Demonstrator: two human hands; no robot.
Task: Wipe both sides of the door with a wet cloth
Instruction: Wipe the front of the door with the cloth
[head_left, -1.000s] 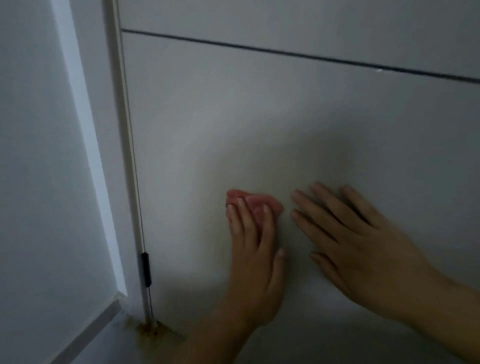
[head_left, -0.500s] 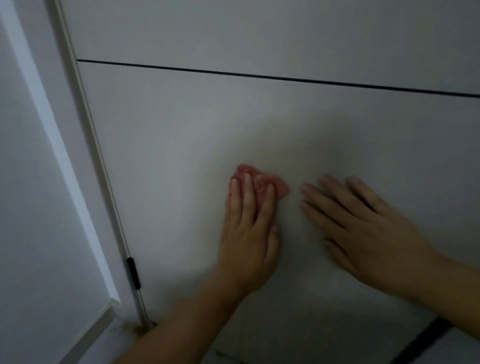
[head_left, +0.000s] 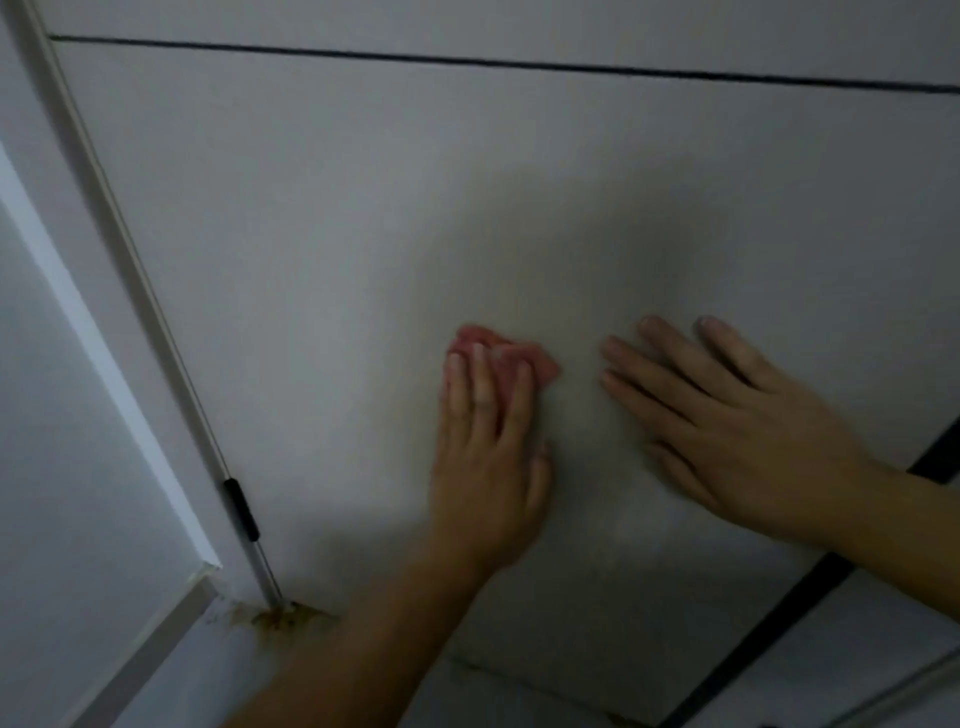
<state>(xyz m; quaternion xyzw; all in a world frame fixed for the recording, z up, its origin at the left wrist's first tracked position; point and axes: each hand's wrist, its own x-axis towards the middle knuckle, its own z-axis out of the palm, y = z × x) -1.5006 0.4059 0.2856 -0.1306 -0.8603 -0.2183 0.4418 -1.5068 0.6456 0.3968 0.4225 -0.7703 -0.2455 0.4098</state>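
The pink cloth (head_left: 537, 361) is pressed under straight fingers of the left hand (head_left: 485, 457) near the bottom edge of the door (head_left: 337, 234) — right hand (head_left: 743, 431) laid flat, empty — the other side judged unwiped

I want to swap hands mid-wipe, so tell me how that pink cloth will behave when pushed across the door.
Probably floppy: the pink cloth is bunched in soft folds under the flat left hand. Likely light: flat pressure alone seems to keep it against the door. It may crumple rather than slide if pushed loosely.

close head view, downward onto lower door (head_left: 363, 218)
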